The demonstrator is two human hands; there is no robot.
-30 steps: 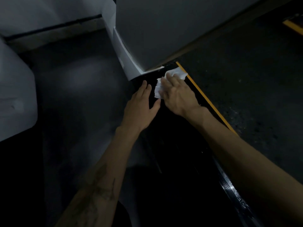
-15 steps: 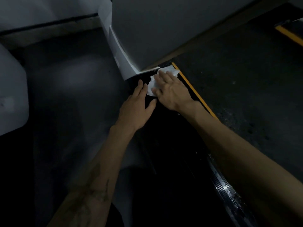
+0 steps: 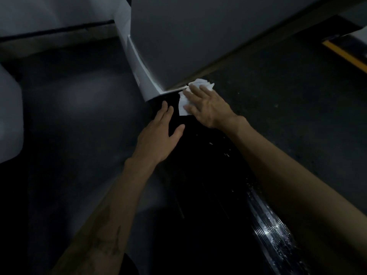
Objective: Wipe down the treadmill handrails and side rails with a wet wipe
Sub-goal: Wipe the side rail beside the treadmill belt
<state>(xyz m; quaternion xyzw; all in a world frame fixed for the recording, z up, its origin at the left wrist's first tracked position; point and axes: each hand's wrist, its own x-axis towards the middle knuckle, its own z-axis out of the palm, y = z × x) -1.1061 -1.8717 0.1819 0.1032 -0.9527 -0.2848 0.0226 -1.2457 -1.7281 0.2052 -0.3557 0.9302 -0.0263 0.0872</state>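
The right hand (image 3: pixel 208 108) is lying flat with its fingers (image 3: pixel 191 94) straight and spread, pressing a crumpled white wet wipe (image 3: pixel 200 84) onto the far end of the dark side rail (image 3: pixel 266 219), right where the rail is meeting the grey upright housing (image 3: pixel 178 36) of the treadmill. The left hand (image 3: pixel 158 135) is resting just beside it, palm down on the black surface, fingers extended and relaxed, holding nothing. Small wet spots are glinting along the ribbed strip of the rail nearer the camera. Dark speckled floor (image 3: pixel 297 96) is showing to the right.
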